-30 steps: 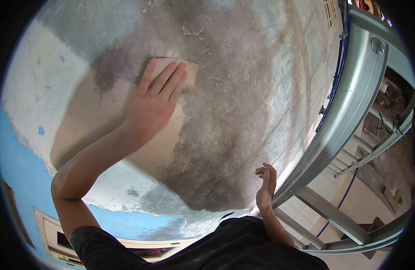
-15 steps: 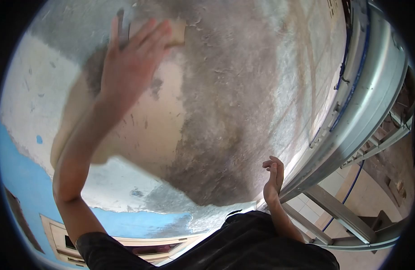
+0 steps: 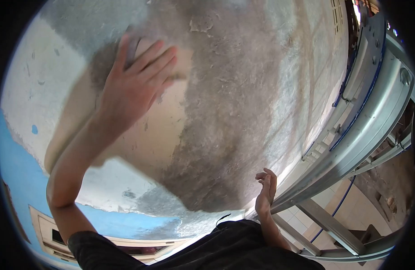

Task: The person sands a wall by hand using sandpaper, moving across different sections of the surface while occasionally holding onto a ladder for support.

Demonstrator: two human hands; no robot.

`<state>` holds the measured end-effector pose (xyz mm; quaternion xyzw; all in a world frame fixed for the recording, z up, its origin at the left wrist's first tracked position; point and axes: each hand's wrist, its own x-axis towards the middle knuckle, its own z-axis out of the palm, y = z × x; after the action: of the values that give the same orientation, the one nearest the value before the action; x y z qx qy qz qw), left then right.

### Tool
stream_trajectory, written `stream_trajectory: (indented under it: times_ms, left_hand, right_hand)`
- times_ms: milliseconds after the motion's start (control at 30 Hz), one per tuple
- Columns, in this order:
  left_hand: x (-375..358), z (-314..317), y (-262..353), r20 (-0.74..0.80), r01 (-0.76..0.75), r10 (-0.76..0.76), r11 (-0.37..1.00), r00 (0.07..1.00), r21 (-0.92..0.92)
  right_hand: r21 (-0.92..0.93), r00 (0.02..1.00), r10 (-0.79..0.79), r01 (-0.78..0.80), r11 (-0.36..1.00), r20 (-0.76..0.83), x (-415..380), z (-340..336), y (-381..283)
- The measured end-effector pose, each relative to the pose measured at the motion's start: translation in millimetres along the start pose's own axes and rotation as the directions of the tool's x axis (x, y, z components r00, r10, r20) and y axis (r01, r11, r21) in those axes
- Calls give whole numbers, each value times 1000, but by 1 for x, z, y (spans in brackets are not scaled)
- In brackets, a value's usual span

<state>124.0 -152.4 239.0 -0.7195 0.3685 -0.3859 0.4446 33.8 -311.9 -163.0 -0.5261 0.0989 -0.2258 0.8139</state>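
My left hand (image 3: pixel 133 87) lies against the wall (image 3: pixel 225 112) at the upper left, fingers stretched out. Beneath it is a flat beige sheet that looks like sandpaper (image 3: pixel 185 56), mostly covered by the fingers. A dark edge shows between thumb and index finger. My right hand (image 3: pixel 266 191) is raised at the lower right, close to the metal ladder (image 3: pixel 347 155). Its fingers are loosely bent and apart, with nothing visible in them.
Grey, white and beige patches cover the wall, with blue paint (image 3: pixel 126 220) lower left. A blue cable (image 3: pixel 338 207) hangs along the ladder on my right. Below lie a tiled floor and a pale-framed opening (image 3: pixel 45 225) at lower left.
My left hand and the beige sheet have moved down the wall. The view has shifted slightly, and my right hand keeps its bent pose near the ladder.
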Motion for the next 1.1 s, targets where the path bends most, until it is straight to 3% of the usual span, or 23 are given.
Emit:
stream_trajectory:
  times_ms: [67, 267, 367, 467, 667, 767, 867, 967, 1100]
  left_hand:
    - [-12, 1, 1, 44, 9, -7, 999, 999, -45]
    - [37, 27, 4, -76, -124, 126, 992, 989, 27]
    - [13, 16, 8, -7, -107, 107, 994, 994, -11]
    - [0, 14, 7, -37, -97, 95, 994, 995, -42]
    - [43, 32, 6, -66, -142, 145, 989, 987, 45]
    - [10, 13, 15, 53, -94, 98, 992, 994, -87]
    - [7, 15, 12, 2, -95, 96, 993, 995, -66]
    - [40, 33, 11, -106, -79, 88, 993, 990, 84]
    - [28, 21, 23, -40, -50, 50, 999, 998, 14]
  right_hand:
    - [18, 1000, 9, -9, 1000, -2, -2, 0, 2]
    - [56, 996, 62, -58, 997, -62, 2, 3, 6]
    - [63, 995, 81, -78, 995, -54, 1, 2, 8]
    - [61, 994, 92, -89, 994, -61, 1, 1, 9]
    - [67, 994, 85, -81, 995, -63, 4, 3, 8]
    - [69, 994, 84, -80, 994, -65, 5, 2, 11]
    - [77, 992, 104, -99, 992, -74, 4, 1, 11]
    - [60, 991, 107, -102, 993, -75, 3, 2, 10]
    - [9, 990, 39, -38, 999, -132, 5, 1, 11]
